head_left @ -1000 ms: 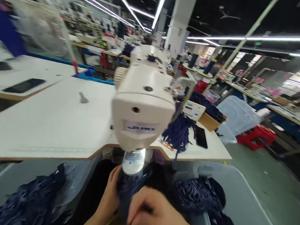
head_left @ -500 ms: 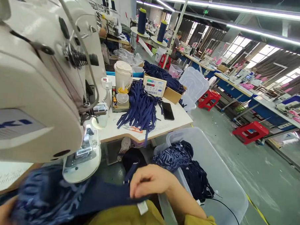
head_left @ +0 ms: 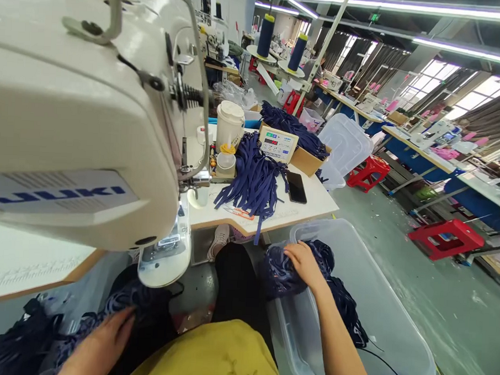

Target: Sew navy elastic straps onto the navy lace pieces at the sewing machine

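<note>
My right hand (head_left: 303,263) is closed on a dark navy patterned bra (head_left: 280,272) at the near left rim of a clear plastic bin (head_left: 378,281). More dark navy garments (head_left: 346,308) with thin straps lie inside that bin. At lower left, my left hand (head_left: 108,336) is smeared by motion beside navy patterned fabric (head_left: 127,298) over my left leg; whether its fingers grip the fabric is unclear. Above and between the hands stands a white sewing machine (head_left: 82,130), its narrow free arm (head_left: 163,266) bare of cloth.
On the white table (head_left: 315,204) lie a bundle of navy straps (head_left: 254,176), orange-handled snips (head_left: 241,212) and a phone (head_left: 296,187). A control panel (head_left: 277,143) and a white tub (head_left: 230,123) stand behind. Dark garments (head_left: 15,337) hang at lower left. Red stools (head_left: 446,238) stand on the floor.
My right hand has let go of the navy band with the white label and moved right onto the bra at the bin. The patterned garment at left has moved below the machine arm.
</note>
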Demonstrator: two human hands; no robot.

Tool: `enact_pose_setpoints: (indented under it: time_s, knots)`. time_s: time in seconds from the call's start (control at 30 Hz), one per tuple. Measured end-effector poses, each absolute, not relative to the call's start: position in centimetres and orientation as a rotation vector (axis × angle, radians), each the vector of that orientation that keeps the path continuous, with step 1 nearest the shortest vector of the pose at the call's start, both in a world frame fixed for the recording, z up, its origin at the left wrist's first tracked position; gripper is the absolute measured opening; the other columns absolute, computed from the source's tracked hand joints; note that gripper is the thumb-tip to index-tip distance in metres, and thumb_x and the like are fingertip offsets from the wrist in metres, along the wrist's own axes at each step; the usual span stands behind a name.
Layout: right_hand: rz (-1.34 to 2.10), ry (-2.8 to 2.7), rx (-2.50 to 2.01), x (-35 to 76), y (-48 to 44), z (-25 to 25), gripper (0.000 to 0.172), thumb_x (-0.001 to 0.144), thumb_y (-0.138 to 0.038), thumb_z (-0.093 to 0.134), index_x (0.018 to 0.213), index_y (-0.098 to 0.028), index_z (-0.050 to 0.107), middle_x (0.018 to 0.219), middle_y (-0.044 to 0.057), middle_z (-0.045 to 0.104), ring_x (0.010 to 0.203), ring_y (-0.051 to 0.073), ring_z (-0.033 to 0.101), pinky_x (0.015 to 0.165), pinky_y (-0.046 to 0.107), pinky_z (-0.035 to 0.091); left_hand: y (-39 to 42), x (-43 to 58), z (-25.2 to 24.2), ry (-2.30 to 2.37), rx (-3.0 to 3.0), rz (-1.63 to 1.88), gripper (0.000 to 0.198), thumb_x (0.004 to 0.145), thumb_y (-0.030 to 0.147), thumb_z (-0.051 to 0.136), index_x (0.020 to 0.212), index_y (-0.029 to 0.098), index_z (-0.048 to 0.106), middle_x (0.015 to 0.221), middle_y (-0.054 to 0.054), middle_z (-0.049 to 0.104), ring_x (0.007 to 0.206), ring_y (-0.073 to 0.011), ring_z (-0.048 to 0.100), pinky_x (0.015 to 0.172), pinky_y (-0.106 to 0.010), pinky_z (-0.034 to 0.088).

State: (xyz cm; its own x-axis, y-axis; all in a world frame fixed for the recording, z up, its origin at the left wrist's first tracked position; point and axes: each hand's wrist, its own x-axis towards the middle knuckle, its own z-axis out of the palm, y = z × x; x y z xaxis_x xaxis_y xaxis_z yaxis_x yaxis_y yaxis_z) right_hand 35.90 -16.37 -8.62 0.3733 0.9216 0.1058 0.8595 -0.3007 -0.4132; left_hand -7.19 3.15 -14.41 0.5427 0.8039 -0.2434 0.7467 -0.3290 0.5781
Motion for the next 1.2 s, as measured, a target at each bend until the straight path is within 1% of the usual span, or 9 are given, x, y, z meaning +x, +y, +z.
enact_pose_setpoints:
  time_s: [0.07,0.13,0.23,0.33,0.53,0.6,0.73,0.93,1.2]
  knots:
    - [0.187,-1.555,-2.159,35.0,-16.8,-5.8,0.024,0.096,-0.022,0.041,0.1,-0.019,0.065,0.101,0.008,0.07,0.097,0.02,0.061,0.094,0.04,0.043,2.3,-4.2,-12.6,1.068,1.937,0.013,0.047,0.082,0.059,0.043,0.088,0.023,0.072,0.096,-0.004,0.074,0.097,-0.0302,0.067,0.092,-0.042,0.049]
    - [0.2,-1.602,-2.055,33.1,-16.7,-2.6,0.023,0.097,-0.025,0.041,0.096,-0.021,0.064,0.092,0.005,0.068,0.089,0.018,0.061,0.084,0.033,0.046,0.6,-1.0,-10.4,0.863,1.757,-0.069,0.052,0.085,0.064,0.041,0.094,0.024,0.073,0.097,-0.002,0.074,0.095,-0.0239,0.068,0.089,-0.034,0.051]
    - [0.339,-1.751,-1.713,28.9,-15.7,1.3,0.017,0.096,-0.023,0.045,0.095,-0.022,0.062,0.081,0.003,0.064,0.076,0.015,0.057,0.071,0.028,0.044,-2.6,3.0,-7.8,0.429,0.858,-0.176,0.066,0.079,0.069,0.053,0.115,0.015,0.065,0.116,-0.015,0.067,0.11,-0.0283,0.062,0.098,-0.043,0.044]
    - [0.502,-1.837,-1.514,25.4,-14.5,2.8,0.014,0.096,-0.022,0.048,0.096,-0.022,0.062,0.082,0.002,0.064,0.077,0.015,0.057,0.07,0.026,0.042,-3.5,4.8,-7.3,0.472,0.626,0.14,0.067,0.068,0.065,0.069,0.111,0.013,0.066,0.107,-0.015,0.069,0.098,-0.0281,0.067,0.093,-0.044,0.048]
    - [0.682,-1.77,-1.69,23.2,-12.1,-0.2,0.018,0.097,-0.029,0.045,0.095,-0.023,0.062,0.084,0.002,0.062,0.078,0.016,0.058,0.071,0.027,0.044,1.0,0.1,-7.1,0.833,0.617,0.673,0.032,0.075,0.043,0.071,0.094,0.018,0.069,0.089,-0.002,0.074,0.085,-0.0168,0.069,0.075,-0.023,0.055]
    - [0.691,-1.757,-1.725,22.0,-11.0,-0.9,0.016,0.095,-0.032,0.05,0.104,-0.024,0.06,0.098,0.003,0.064,0.091,0.019,0.06,0.081,0.029,0.045,1.2,-2.0,-5.7,0.882,0.644,0.687,0.035,0.078,0.049,0.066,0.094,0.017,0.069,0.086,-0.004,0.074,0.079,-0.0188,0.069,0.071,-0.026,0.056]
    - [0.769,-1.771,-1.481,17.9,-9.1,-0.1,0.042,0.09,-0.039,0.058,0.128,-0.024,0.049,0.129,0.008,0.055,0.118,0.022,0.05,0.102,0.033,0.038,-0.7,-3.5,-1.6,0.901,0.87,0.552,0.046,0.083,0.056,0.055,0.095,0.016,0.072,0.089,-0.008,0.074,0.087,-0.026,0.069,0.08,-0.035,0.056]
    - [1.037,-1.594,-1.369,14.8,-8.1,1.8,0.017,0.093,-0.029,0.054,0.106,-0.025,0.063,0.096,0.0,0.068,0.086,0.015,0.062,0.077,0.022,0.047,-1.2,-1.7,3.6,0.763,1.657,0.457,0.026,0.085,0.042,0.059,0.097,0.023,0.072,0.101,-0.002,0.072,0.1,-0.0231,0.064,0.089,-0.026,0.05]
    - [0.808,-1.382,-1.511,16.9,-7.3,1.7,0.02,0.091,-0.035,0.053,0.081,-0.019,0.061,0.072,-0.004,0.057,0.067,0.011,0.052,0.063,0.02,0.038,-0.4,-0.4,2.9,0.981,1.811,0.663,0.028,0.089,0.047,0.053,0.1,0.021,0.055,0.073,0.002,0.067,0.057,-0.0132,0.064,0.055,-0.02,0.052]
